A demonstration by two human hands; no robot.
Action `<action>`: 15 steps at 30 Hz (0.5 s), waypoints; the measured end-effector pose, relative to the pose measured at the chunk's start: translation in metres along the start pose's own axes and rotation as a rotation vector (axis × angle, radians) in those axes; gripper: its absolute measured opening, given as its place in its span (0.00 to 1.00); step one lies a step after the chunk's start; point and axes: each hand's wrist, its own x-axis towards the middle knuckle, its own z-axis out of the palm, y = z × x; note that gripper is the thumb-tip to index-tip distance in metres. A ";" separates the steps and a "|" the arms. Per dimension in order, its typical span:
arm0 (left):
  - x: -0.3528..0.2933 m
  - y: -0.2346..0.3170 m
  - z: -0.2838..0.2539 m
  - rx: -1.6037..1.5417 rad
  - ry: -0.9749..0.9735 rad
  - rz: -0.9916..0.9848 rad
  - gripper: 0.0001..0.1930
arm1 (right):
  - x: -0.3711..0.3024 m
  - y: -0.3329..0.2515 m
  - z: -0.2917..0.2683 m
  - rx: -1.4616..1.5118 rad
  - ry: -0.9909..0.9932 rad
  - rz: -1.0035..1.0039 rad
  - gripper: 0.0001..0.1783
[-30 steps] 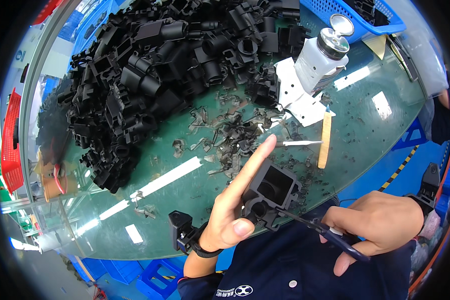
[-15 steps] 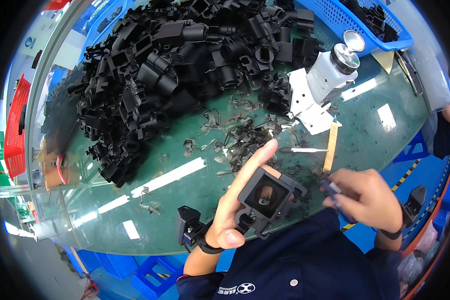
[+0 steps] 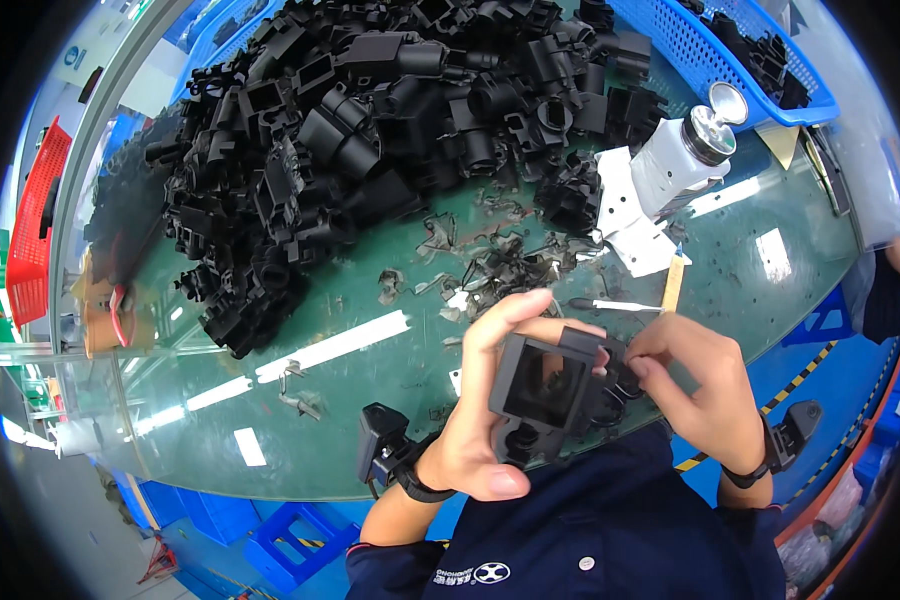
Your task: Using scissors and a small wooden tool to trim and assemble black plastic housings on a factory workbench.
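Note:
My left hand is wrapped round a black plastic housing, with its square opening facing up and the thumb below it. At the housing's right side my right hand is closed in a pinch. Its fingertips meet by the dark edge of the part, and what they grip is hidden. Beyond the hands, dark plastic scraps lie scattered on the green table. A pen-like tool with a white shaft lies near a yellowish strip.
A large heap of black plastic parts covers the far left and middle. A white bottle with a metal lid stands on white paper at right. Behind it is a blue basket of black parts.
My right hand has moved left to the housing; the dark tool seen in it earlier is no longer clearly visible. My left hand has shifted slightly right and turned the housing.

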 end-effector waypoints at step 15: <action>0.001 0.000 -0.004 0.282 -0.072 0.167 0.54 | 0.005 -0.003 0.030 0.638 0.034 -0.081 0.25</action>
